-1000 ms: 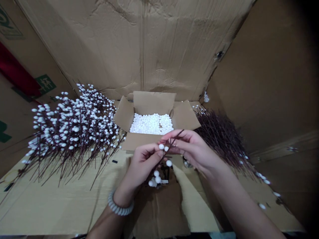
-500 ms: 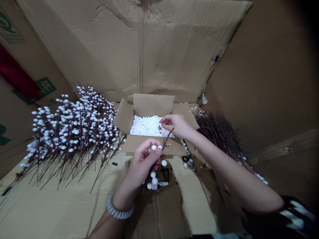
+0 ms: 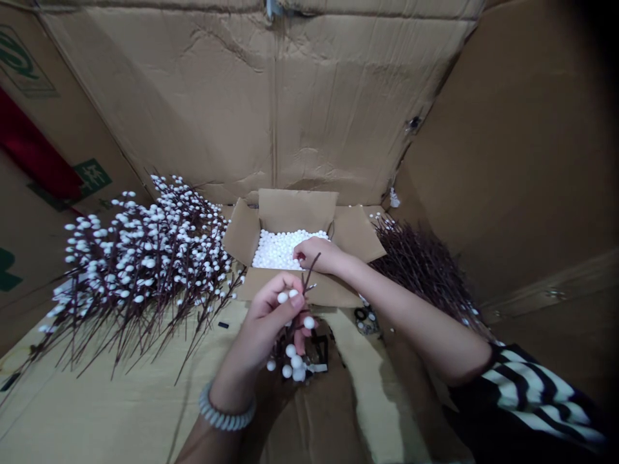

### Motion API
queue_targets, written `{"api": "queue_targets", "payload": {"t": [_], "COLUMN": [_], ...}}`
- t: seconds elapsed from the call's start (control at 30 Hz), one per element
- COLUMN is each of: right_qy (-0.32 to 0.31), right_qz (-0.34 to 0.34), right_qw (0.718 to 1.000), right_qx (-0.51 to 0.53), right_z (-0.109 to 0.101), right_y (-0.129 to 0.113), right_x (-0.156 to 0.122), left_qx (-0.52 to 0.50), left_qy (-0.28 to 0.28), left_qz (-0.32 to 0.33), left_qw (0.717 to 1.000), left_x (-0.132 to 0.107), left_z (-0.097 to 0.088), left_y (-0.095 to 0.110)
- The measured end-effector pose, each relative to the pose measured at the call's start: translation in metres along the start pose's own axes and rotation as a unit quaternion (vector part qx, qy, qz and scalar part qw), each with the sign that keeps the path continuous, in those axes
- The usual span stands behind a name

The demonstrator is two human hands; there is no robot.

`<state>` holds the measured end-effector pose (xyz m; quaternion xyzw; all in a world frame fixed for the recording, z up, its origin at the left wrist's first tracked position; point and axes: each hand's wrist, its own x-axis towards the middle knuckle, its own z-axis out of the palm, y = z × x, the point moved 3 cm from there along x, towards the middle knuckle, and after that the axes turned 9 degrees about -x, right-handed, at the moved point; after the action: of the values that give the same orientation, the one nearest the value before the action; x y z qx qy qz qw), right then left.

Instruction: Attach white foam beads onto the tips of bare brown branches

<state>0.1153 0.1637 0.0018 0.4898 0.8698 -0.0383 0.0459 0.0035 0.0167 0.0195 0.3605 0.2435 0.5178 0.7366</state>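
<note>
My left hand is closed around a dark brown artificial berry branch, whose bare tip points up past the fingers. White balls sit on the branch below and beside the thumb. Over the open cardboard box, my right hand reaches down into the heap of small white foam balls. Its fingers are bent together at the surface of the balls. Whether a ball is between those fingertips is hidden.
A large pile of branches with white balls lies at the left. Bare brown stems are stacked at the right. A black tape roll lies right of the box's front. Tall cardboard walls enclose the table.
My right hand has moved left and down into the white balls. My left hand, with the branch, has shifted slightly left and downward in view.
</note>
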Motion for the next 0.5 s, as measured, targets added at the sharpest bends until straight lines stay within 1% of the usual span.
{"api": "queue_targets", "payload": {"t": [0.13, 0.2, 0.33, 0.43, 0.5], "right_qy": [0.012, 0.031, 0.088, 0.132, 0.148], "right_qz": [0.007, 0.016, 0.030, 0.032, 0.027], "right_qw": [1.000, 0.999, 0.995, 0.989, 0.986], "right_qx": [-0.005, 0.000, 0.025, 0.051, 0.066], "right_z": [-0.001, -0.005, -0.017, -0.025, -0.029], "right_y": [-0.001, 0.000, 0.003, 0.002, 0.000], "right_x": [0.001, -0.001, -0.013, -0.026, -0.034], "left_qx": [0.036, 0.047, 0.047, 0.037, 0.035], "left_qy": [0.058, 0.074, 0.075, 0.063, 0.057], "left_qz": [-0.026, -0.017, 0.012, 0.030, 0.033], "left_qw": [0.997, 0.996, 0.996, 0.997, 0.997], "left_x": [0.000, 0.000, 0.001, 0.002, 0.002], "left_z": [-0.002, -0.002, -0.003, -0.002, -0.001], "left_y": [0.003, 0.005, 0.004, 0.004, 0.004]}}
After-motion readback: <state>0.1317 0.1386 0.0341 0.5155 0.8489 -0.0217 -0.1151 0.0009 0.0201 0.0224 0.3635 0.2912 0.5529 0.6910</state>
